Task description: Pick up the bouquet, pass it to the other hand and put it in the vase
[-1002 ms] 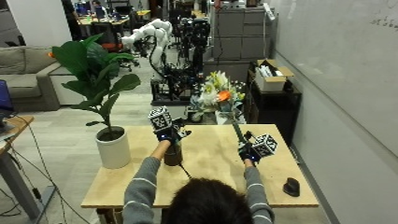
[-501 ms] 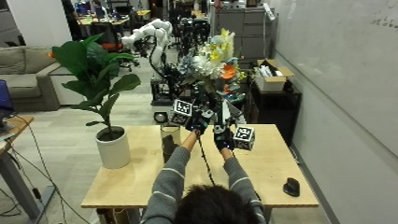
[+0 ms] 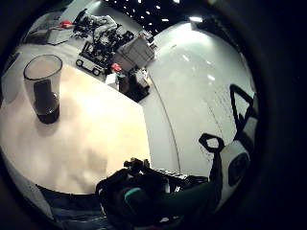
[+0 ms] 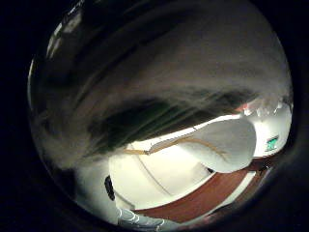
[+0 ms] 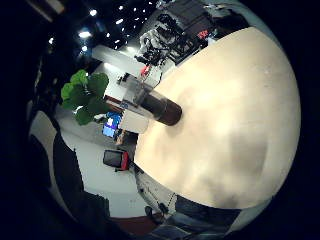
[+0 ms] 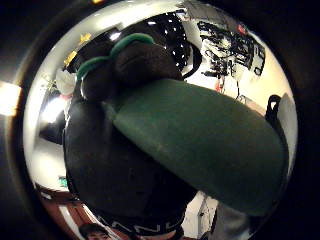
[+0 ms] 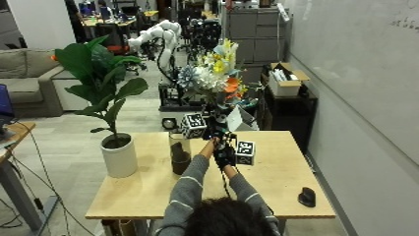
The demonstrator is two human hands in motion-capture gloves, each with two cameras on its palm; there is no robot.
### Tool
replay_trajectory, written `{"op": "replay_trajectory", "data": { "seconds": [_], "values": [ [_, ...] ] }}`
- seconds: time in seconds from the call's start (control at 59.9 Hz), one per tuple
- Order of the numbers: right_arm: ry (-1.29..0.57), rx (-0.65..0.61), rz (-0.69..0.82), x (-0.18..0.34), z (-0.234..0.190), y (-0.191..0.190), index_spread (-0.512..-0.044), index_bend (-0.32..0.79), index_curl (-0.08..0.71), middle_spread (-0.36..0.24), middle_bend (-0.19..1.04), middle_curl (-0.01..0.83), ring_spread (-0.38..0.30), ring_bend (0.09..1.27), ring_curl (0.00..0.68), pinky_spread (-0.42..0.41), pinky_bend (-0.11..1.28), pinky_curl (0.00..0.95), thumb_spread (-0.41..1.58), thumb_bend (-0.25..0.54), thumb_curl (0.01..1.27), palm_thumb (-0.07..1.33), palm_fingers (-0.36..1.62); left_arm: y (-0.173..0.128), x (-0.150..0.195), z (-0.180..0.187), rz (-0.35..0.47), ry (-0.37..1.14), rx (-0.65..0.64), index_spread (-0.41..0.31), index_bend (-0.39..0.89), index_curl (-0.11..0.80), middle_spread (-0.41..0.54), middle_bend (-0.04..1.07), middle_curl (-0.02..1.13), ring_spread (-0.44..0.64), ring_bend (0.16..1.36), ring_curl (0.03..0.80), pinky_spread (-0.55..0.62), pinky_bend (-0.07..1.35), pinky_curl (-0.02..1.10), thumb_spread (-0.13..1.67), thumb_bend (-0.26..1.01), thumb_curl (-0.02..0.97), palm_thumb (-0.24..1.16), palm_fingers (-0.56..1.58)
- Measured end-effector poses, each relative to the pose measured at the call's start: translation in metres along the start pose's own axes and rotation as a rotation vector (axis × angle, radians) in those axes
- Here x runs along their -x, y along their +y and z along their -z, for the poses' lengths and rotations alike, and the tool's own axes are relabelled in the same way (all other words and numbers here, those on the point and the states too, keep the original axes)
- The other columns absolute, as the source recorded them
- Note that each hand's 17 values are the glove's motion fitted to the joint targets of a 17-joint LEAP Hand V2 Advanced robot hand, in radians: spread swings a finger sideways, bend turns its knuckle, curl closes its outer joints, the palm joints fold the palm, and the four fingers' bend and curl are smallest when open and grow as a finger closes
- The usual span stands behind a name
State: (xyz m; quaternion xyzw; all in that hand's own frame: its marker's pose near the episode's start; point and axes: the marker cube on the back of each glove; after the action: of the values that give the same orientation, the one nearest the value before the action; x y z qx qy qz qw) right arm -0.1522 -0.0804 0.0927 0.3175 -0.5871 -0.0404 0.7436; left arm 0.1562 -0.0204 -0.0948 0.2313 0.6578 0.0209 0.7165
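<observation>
Bouquet [image 7: 216, 73] upright, multicolour blooms; both hands [image 7: 219, 142] at stems.

Table [image 7: 282, 172]: pale wood, smooth, matt. Vase [image 7: 179, 153], centre frame: clear glass, dark in the lower half, faint sheen. Pot [image 7: 120, 156], left: white, smooth, looks ceramic. Plant [image 7: 102, 81] leaves: glossy. Bouquet [image 7: 213, 73], upper centre: matt petals; real or fabric, cannot tell. Sleeves [image 7: 187, 189]: knit cloth, striped. Left hand [image 7: 211, 132] and right hand [image 7: 224, 153]: black matt gloves.
</observation>
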Motion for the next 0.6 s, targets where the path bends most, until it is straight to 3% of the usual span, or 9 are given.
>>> {"op": "replay_trajectory", "data": {
  "seconds": [0.084,0.15,0.217,0.301,0.351,0.384,0.434,0.501,0.601],
  "values": [
    [-0.019,0.071,-0.03,-0.004,-0.006,0.003,-0.191,0.66,0.696,-0.126,0.99,0.725,-0.158,1.13,0.627,-0.197,0.84,0.611,1.07,-0.023,0.75,1.05,1.33,-0.006,0.002,0.002,-0.043,-0.04,-0.002,-0.336,0.52,0.492,-0.334,0.73,0.56,-0.37,0.8,0.454,-0.4,0.57,0.46,0.98,0.04,0.448,0.75,1.5],
    [0.113,0.092,-0.182,-0.014,-0.001,0.01,-0.194,0.61,0.684,-0.126,0.97,0.715,-0.163,1.11,0.618,-0.211,0.83,0.596,1.08,-0.019,0.74,1.03,1.31,-0.009,0.001,0.005,-0.064,-0.047,0.006,-0.352,0.55,0.514,-0.343,0.75,0.57,-0.37,0.83,0.467,-0.4,0.6,0.46,1.01,0.03,0.458,0.76,1.48],
    [0.201,0.121,-0.165,-0.012,0.003,0.014,-0.194,0.52,0.661,-0.12,0.92,0.681,-0.16,1.07,0.588,-0.239,0.77,0.557,1.08,-0.028,0.73,1.0,1.27,-0.014,0.004,0.008,-0.06,-0.065,0.006,-0.36,0.57,0.534,-0.351,0.78,0.58,-0.37,0.84,0.476,-0.4,0.61,0.47,1.02,0.01,0.464,0.77,1.46],
    [0.523,0.107,-0.273,-0.032,0.023,0.011,-0.191,0.38,0.617,-0.11,0.79,0.622,-0.152,0.95,0.537,-0.269,0.73,0.51,1.08,-0.043,0.69,0.93,1.19,-0.017,0.001,0.017,-0.059,-0.074,-0.001,-0.366,0.59,0.551,-0.356,0.8,0.58,-0.37,0.86,0.483,-0.4,0.63,0.48,1.04,-0.01,0.47,0.77,1.45],
    [0.571,0.151,-0.28,-0.037,0.027,0.009,-0.196,0.21,0.564,-0.099,0.67,0.573,-0.146,0.84,0.494,-0.266,0.76,0.497,1.07,-0.062,0.66,0.86,1.02,-0.026,0.002,0.021,-0.066,-0.076,-0.007,-0.368,0.59,0.558,-0.356,0.8,0.59,-0.37,0.87,0.486,-0.4,0.64,0.48,1.05,-0.01,0.475,0.78,1.44],
    [0.503,0.217,-0.195,-0.037,0.025,0.005,-0.197,0.16,0.553,-0.095,0.61,0.556,-0.137,0.8,0.486,-0.247,0.74,0.487,1.07,-0.061,0.64,0.83,0.98,-0.031,0.001,0.024,-0.077,-0.075,-0.013,-0.371,0.6,0.564,-0.356,0.81,0.59,-0.37,0.87,0.487,-0.4,0.64,0.48,1.05,-0.02,0.478,0.77,1.44],
    [0.202,0.36,-0.085,-0.023,0.011,0.005,-0.205,0.12,0.52,-0.085,0.54,0.529,-0.126,0.73,0.463,-0.191,0.65,0.467,1.06,-0.066,0.6,0.76,0.82,-0.039,-0.003,0.031,-0.083,-0.077,-0.021,-0.371,0.6,0.569,-0.357,0.81,0.59,-0.37,0.87,0.488,-0.4,0.65,0.48,1.06,-0.02,0.482,0.77,1.43],
    [0.108,0.386,-0.189,0.007,0.016,0.026,-0.211,0.12,0.486,-0.073,0.49,0.504,-0.119,0.66,0.437,-0.135,0.56,0.432,1.07,-0.065,0.55,0.68,0.78,-0.053,-0.003,0.038,-0.095,-0.087,-0.021,-0.374,0.61,0.577,-0.357,0.82,0.59,-0.37,0.88,0.49,-0.41,0.65,0.48,1.06,-0.02,0.486,0.77,1.43],
    [-0.042,0.422,-0.141,0.021,0.022,0.025,-0.217,0.12,0.439,-0.061,0.43,0.473,-0.113,0.61,0.403,-0.084,0.49,0.382,1.08,-0.041,0.5,0.62,0.79,-0.075,-0.002,0.05,-0.117,-0.107,-0.037,-0.375,0.61,0.587,-0.357,0.82,0.59,-0.37,0.88,0.49,-0.41,0.66,0.48,1.07,-0.02,0.492,0.77,1.42]
  ]
}}
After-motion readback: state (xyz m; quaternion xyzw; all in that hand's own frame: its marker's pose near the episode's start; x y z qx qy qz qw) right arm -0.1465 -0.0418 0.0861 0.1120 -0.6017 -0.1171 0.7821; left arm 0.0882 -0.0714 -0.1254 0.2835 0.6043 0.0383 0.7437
